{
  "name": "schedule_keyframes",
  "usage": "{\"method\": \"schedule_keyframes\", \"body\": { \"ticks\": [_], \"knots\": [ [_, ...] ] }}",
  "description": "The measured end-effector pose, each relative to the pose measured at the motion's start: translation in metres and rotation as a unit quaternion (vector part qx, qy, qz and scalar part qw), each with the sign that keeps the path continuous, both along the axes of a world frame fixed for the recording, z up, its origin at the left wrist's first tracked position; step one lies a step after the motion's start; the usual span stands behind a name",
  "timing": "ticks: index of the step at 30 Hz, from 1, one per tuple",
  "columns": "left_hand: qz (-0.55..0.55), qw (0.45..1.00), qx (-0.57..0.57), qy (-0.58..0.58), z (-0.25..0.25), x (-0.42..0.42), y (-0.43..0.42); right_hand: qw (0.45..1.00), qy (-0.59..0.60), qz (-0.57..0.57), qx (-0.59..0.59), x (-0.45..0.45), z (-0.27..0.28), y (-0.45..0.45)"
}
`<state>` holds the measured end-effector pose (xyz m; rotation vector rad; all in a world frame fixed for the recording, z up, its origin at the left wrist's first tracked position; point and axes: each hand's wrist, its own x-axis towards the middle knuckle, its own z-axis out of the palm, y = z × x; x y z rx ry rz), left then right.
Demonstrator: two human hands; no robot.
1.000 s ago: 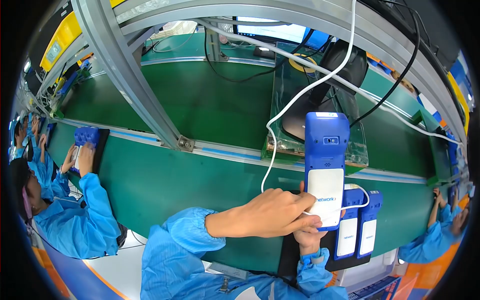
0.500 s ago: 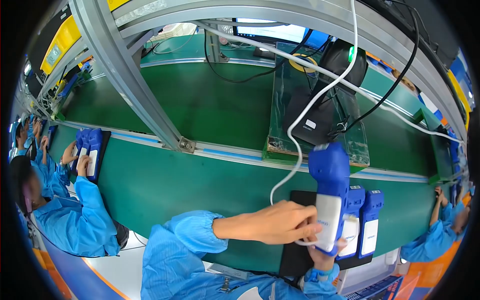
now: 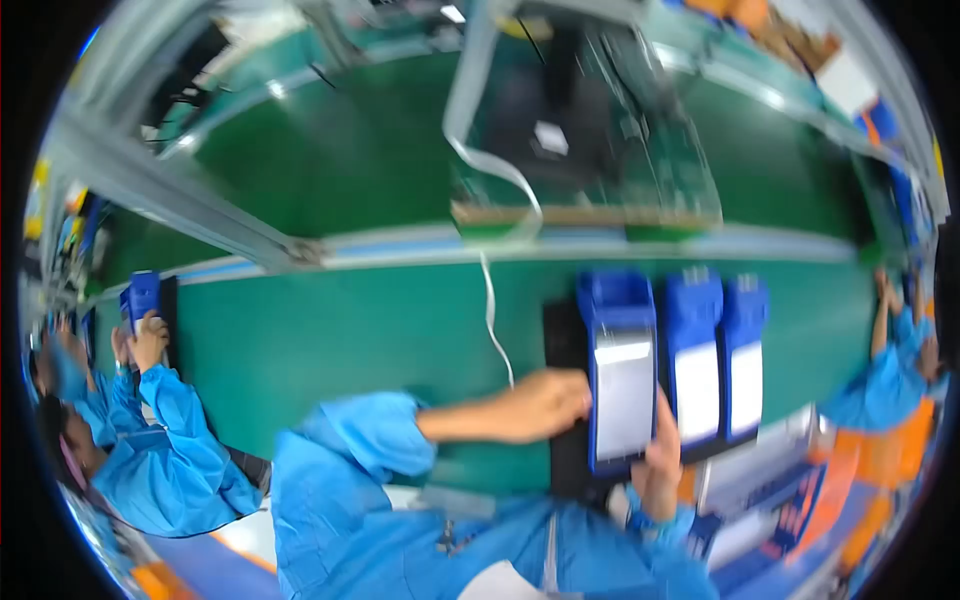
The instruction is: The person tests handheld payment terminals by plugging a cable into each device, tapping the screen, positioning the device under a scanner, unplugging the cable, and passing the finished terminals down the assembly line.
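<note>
Handheld terminal: blue casing, pale grey screen
Middle terminal: blue body, white panel
Rightmost terminal: blue body, white panel
Mat: black
Cable: white
Bench: green
Smock: light blue
Rail: silver-grey, blue stripe

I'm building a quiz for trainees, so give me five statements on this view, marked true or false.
1. The left hand is by the left edge of the screen-up device. True.
2. The right hand is far from that device. False: the right hand is at its right edge.
3. The middle device and rightmost device show screens. False: their white panels face up.
4. A white cable runs down toward the left hand. True.
5. A co-worker's hand at left is at a blue device. True.
</note>
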<state>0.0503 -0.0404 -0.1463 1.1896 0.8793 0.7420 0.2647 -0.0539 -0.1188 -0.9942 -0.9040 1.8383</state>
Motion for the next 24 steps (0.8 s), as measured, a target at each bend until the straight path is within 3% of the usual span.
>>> {"method": "schedule_keyframes", "body": {
  "ticks": [4, 7, 11, 13, 17, 19, 23, 24],
  "knots": [
    [-0.019, 0.992, -0.128, -0.007, -0.001, -0.004, 0.005, 0.99, 0.112, 0.043, -0.072, -0.002, 0.003, 0.005],
    [-0.031, 0.991, -0.133, -0.012, -0.001, -0.006, 0.005, 0.997, -0.041, 0.062, -0.025, 0.002, -0.011, 0.001],
    [-0.012, 0.997, -0.078, 0.0, 0.001, -0.002, 0.006, 0.998, 0.011, 0.047, -0.033, -0.005, -0.006, 0.006],
    [0.026, 0.997, -0.064, -0.03, -0.007, 0.001, 0.002, 0.976, 0.2, 0.066, -0.058, -0.003, -0.014, 0.011],
    [0.007, 0.995, -0.098, -0.009, -0.001, -0.002, 0.002, 0.944, 0.272, 0.071, -0.173, 0.004, -0.021, 0.004],
    [0.034, 0.995, -0.094, -0.003, 0.004, -0.002, 0.002, 0.882, 0.377, 0.057, -0.277, 0.003, -0.029, -0.001],
    [0.102, 0.991, -0.088, 0.012, 0.004, 0.003, -0.011, 0.888, 0.381, 0.066, -0.247, 0.007, -0.031, 0.0],
    [0.103, 0.992, -0.067, 0.033, 0.002, 0.0, -0.012, 0.933, 0.294, 0.055, -0.202, 0.007, -0.025, 0.002]
  ]
}}
